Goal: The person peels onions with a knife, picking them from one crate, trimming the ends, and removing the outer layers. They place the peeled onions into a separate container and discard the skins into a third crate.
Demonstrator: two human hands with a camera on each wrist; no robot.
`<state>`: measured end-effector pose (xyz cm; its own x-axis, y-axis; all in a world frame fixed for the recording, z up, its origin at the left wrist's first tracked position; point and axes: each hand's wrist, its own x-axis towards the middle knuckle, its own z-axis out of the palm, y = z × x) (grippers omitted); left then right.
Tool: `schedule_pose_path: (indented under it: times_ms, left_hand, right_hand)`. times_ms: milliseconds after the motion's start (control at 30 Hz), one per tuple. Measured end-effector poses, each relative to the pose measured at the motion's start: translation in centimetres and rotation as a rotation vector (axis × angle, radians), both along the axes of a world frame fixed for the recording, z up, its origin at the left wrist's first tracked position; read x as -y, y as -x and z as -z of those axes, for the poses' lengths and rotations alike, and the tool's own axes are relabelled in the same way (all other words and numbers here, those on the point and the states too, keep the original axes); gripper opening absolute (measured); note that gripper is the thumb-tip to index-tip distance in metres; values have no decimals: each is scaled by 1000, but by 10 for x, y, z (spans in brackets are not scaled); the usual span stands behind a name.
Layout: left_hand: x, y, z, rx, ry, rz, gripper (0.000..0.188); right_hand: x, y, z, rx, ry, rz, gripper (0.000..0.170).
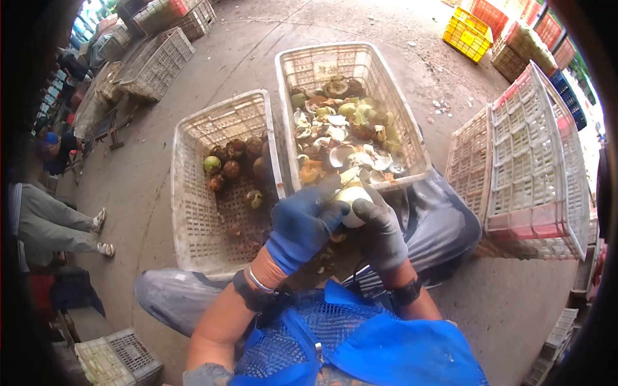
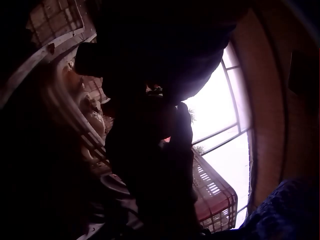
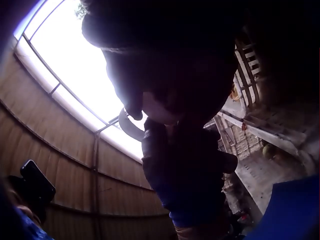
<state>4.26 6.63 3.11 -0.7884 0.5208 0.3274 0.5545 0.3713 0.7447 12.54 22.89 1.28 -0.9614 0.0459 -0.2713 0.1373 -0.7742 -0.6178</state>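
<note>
In the head view a pale peeled round fruit (image 1: 353,204) sits between the two gloved hands, above the lap. The left hand (image 1: 301,222), in a blue glove, has its fingers curled at the fruit's left side; a thin dark thing shows by its fingertips, too small to identify. The right hand (image 1: 381,230), in a grey glove, grips the fruit from the right with its thumb on the front. In the right wrist view the pale fruit (image 3: 159,109) shows between dark hands. The left wrist view is too dark to tell the grip.
A crate (image 1: 420,161) of shells and peel stands just beyond the hands. Left of it a second crate (image 1: 179,193) holds several brown husked fruits and a green one (image 1: 212,165). Stacked crates (image 1: 524,167) rise at the right. A person's legs (image 1: 61,225) show at far left.
</note>
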Motion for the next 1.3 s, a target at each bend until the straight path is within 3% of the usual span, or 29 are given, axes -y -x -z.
schedule_pose_path:
  times_ms: [100, 133, 200, 300, 333, 367, 400, 433, 467, 567, 600, 667, 733, 767, 900, 967, 1133, 1200, 1267, 1300]
  left_hand:
    - [0, 0, 15, -195, 3, -112, 40]
    - [3, 0, 20, -191, 6, -120, 40]
    - [7, 1, 22, 72, -65, -56, 36]
    - [6, 2, 14, 199, -159, -134, 32]
    - [7, 3, 8, 197, -158, -133, 32]
    - [6, 3, -2, 40, -98, -168, 31]
    - [6, 4, -9, -117, -37, -200, 30]
    - [7, 1, -10, -119, -36, -193, 30]
    - [8, -3, -10, -182, 21, -174, 30]
    - [5, -9, -1, -251, 38, -162, 30]
    - [5, -8, 5, -263, -5, -195, 31]
    - [8, 4, 12, -143, -57, -187, 29]
    - [11, 12, 14, 483, -118, -175, 28]
    - [11, 15, 14, 501, -139, -138, 28]
    - [4, 16, 9, 457, -168, -164, 24]
    - [-1, 12, 9, 193, -114, -201, 18]
    - [-5, 13, 10, 180, -12, -182, 14]
    - [-12, 30, 5, 228, 29, -226, 14]
    - [-19, 59, 8, 108, 260, -231, 21]
    - [-21, 68, 11, 71, 222, -203, 31]
  right_hand:
    - [1, -3, -6, 2, -174, -41, 64]
    - [2, -5, -7, -15, -266, -76, 65]
    - [3, -5, -8, -42, -219, -91, 64]
    - [5, 5, -12, -63, -198, -83, 62]
    - [6, 7, -13, -52, -227, -64, 60]
    - [8, 8, -9, -55, -225, -63, 60]
    - [10, 8, -1, -13, 14, -59, 57]
    - [11, 9, 3, 29, 252, -51, 54]
    - [15, 10, -3, 27, 252, -43, 54]
    - [28, 12, -9, -36, -406, -66, 51]
    - [26, 10, -4, -33, -404, -57, 51]
    - [27, 14, -8, 24, -93, 58, 53]
    - [21, 10, -10, 31, -215, -8, 52]
    - [18, 8, -10, 39, -339, -69, 51]
    - [13, 13, -3, -56, -204, -57, 52]
    - [16, 16, -4, -66, 110, 1, 52]
    - [11, 18, 12, -41, 318, -57, 53]
    - [7, 16, 14, -33, 357, -129, 52]
    - [6, 11, 8, -59, 436, -126, 53]
    - [4, 11, 4, -66, 433, -122, 53]
